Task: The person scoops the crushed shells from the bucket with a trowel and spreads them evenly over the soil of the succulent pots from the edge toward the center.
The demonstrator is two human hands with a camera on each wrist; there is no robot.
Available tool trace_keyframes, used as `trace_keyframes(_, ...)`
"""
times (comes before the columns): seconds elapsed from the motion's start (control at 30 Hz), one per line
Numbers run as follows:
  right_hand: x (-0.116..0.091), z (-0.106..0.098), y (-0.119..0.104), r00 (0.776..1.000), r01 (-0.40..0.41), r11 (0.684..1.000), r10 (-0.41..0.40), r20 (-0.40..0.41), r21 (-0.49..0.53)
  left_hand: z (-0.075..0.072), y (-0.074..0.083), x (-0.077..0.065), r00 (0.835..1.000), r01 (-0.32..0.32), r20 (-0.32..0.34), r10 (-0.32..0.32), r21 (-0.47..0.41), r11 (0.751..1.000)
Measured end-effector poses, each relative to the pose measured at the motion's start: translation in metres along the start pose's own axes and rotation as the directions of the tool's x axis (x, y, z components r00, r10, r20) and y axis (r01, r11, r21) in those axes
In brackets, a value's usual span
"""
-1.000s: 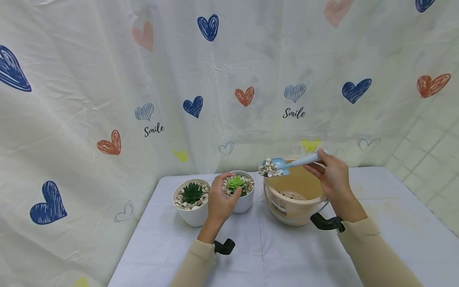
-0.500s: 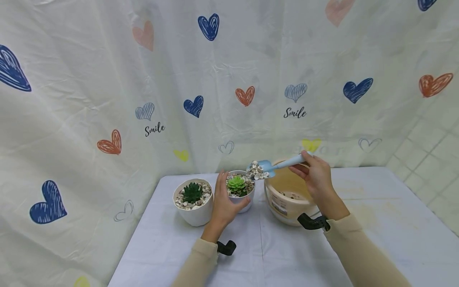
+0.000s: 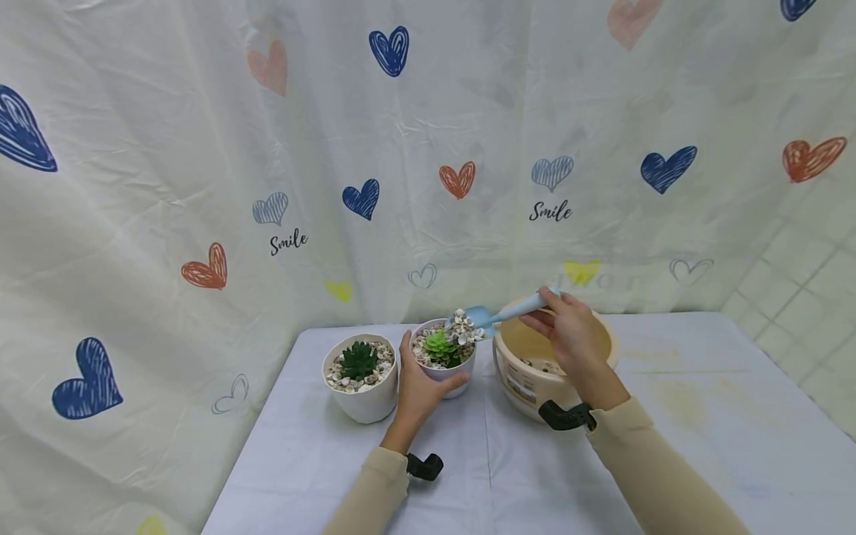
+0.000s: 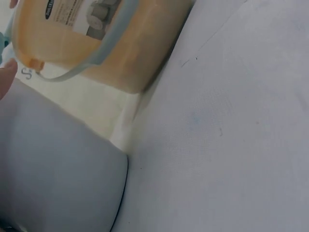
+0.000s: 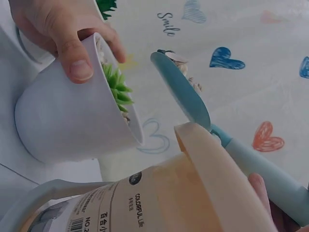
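Note:
My right hand [image 3: 568, 338] grips a pale blue hand trowel [image 3: 524, 306] by its handle. Its blade bears a heap of small shells or pebbles [image 3: 463, 327] and is held over the right rim of a white plant pot [image 5: 63, 116]. A light green succulent [image 3: 441, 346] grows there among similar pebbles. My left hand [image 3: 420, 390] holds this pot at its near left side; in the right wrist view the thumb [image 5: 79, 67] lies on the outer wall just below the rim. The left wrist view shows mostly the pot's wall [image 4: 58, 159].
A peach bucket [image 3: 518, 379] with a grey handle stands right of the pot, some pebbles on its bottom, below my right hand. To the left is a second white pot [image 3: 364, 405] holding a dark green succulent [image 3: 359, 360]. A heart-print curtain [image 3: 401, 245] hangs behind the white-covered table [image 3: 521, 483].
My right hand has carried the loaded trowel leftward from above the bucket to the pot's rim. My left hand has shifted down from the pot's rim to its side.

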State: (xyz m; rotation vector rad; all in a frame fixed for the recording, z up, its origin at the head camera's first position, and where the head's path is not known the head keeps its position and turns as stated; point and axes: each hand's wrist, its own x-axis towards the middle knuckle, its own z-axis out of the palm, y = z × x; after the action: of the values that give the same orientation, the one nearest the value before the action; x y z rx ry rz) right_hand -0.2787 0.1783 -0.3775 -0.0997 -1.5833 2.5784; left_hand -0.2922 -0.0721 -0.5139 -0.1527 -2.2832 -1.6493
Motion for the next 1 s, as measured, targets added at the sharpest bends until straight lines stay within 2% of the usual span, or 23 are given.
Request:
trace_keyframes(0.2,0.003,0.007,0.006,1.000,-0.015,0.997,0.015,-0.005,-0.069,0.001,-0.010,0.003,0.999,0.043,-0.029,-0.043,-0.021,0.999)
trace_keyframes(0.4,0.004,0.014,0.011,1.000,-0.008,0.993,0.007,-0.011,-0.121,0.000,-0.012,0.005,0.998,0.067,-0.018,-0.067,-0.029,0.997)
trace_keyframes(0.73,0.004,0.017,0.013,1.000,-0.016,0.981,0.018,0.009,-0.191,-0.001,-0.014,0.007,1.000,0.026,0.011,-0.025,-0.053,0.998)
trace_keyframes(1.0,0.003,0.016,0.015,1.000,-0.008,0.979,0.012,0.019,-0.202,-0.003,-0.014,0.007,0.999,0.009,0.032,-0.006,-0.090,0.996)
